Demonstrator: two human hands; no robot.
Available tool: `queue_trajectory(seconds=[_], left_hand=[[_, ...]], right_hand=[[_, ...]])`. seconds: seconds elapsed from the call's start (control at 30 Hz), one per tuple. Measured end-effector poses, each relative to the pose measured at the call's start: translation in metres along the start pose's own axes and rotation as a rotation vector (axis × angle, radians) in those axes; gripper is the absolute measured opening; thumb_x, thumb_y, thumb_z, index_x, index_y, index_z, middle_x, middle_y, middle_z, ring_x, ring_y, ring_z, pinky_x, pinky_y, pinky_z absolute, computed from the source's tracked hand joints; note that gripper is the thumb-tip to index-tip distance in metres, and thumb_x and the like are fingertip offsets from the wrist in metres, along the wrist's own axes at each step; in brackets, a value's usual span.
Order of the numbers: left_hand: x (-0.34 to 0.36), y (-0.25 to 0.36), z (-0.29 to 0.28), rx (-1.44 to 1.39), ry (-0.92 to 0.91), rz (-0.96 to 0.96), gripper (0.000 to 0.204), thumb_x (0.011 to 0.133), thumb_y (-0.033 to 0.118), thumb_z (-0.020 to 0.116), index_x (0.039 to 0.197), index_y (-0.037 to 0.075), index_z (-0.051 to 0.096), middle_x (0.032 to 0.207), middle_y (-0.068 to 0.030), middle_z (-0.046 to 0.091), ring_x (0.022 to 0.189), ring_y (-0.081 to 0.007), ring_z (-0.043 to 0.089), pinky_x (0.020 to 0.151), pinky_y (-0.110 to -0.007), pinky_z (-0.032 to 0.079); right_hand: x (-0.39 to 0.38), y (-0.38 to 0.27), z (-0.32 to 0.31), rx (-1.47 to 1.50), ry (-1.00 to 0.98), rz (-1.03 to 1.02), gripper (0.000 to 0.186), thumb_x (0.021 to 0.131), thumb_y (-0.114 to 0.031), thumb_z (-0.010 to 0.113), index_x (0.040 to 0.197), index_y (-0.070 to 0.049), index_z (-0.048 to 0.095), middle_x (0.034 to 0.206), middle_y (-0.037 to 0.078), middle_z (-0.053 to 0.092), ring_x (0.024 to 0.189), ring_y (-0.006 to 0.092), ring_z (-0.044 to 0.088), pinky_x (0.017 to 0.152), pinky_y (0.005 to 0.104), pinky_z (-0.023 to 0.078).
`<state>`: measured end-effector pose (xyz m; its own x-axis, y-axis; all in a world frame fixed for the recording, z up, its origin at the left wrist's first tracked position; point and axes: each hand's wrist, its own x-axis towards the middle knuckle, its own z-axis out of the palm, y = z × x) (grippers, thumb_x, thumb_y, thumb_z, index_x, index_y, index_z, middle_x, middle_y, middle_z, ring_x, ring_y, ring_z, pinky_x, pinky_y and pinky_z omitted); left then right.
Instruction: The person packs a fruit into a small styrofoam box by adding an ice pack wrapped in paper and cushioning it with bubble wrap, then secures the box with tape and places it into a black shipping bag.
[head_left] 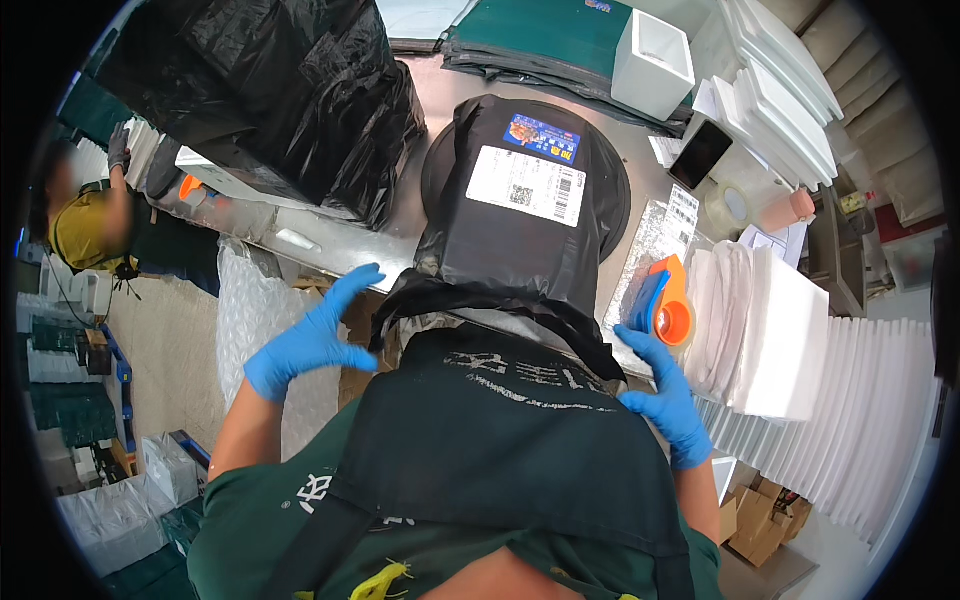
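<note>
Loosely gathered, a glossy black plastic bag (510, 250) wraps a boxy form, smooth and taut over the top but crumpled into soft folds at its near end. It lies on a flat, round, dark disc (618, 185) on the smooth metal tabletop (405, 235), with a white paper label (527, 187) and a smaller, blue printed label (542, 138) stuck on its far half. Its long axis runs away from the person, the far end leaning slightly right; the rumpled end faces the dark cloth apron (510, 430).

The blue-gloved left hand (308, 348) is spread in a C beside the bag's near left corner; whether the thumb touches the plastic is hard to tell. The blue-gloved right hand (668, 395), also spread, is near the opposite corner, its fingertips just below an orange-and-blue plastic tape dispenser (668, 280).

The bag's contents and underside are hidden, and most of the disc is covered. At far left, a co-worker in a yellow top (85, 228) is blurred.
</note>
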<state>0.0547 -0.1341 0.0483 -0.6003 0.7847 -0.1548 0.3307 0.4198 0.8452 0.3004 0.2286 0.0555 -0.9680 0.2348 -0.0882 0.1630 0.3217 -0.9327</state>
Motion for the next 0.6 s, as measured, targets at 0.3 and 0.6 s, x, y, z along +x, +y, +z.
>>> queue_trajectory(seconds=[0.3, 0.6], left_hand=[[0.054, -0.058, 0.013, -0.314, 0.309, -0.067, 0.02, 0.091, 0.012, 0.055, 0.105, 0.0, 0.064, 0.096, -0.0062, 0.065, 0.094, -0.0147, 0.058, 0.088, -0.028, 0.044], [0.198, -0.084, 0.081, -0.345, 0.647, 0.125, 0.022, 0.094, 0.017, 0.051, 0.107, -0.001, 0.055, 0.097, -0.0131, 0.06, 0.087, -0.02, 0.056, 0.083, -0.032, 0.044]], right_hand=[[0.057, 0.057, 0.01, 0.086, 0.299, 0.1, 0.014, 0.087, -0.009, 0.058, 0.094, 0.002, 0.062, 0.084, 0.004, 0.058, 0.08, 0.0136, 0.054, 0.076, 0.0247, 0.042], [0.179, 0.072, 0.078, 0.184, 0.688, 0.016, 0.023, 0.091, -0.021, 0.058, 0.081, 0.0, 0.054, 0.07, 0.019, 0.056, 0.062, 0.0274, 0.049, 0.063, 0.0378, 0.043]])
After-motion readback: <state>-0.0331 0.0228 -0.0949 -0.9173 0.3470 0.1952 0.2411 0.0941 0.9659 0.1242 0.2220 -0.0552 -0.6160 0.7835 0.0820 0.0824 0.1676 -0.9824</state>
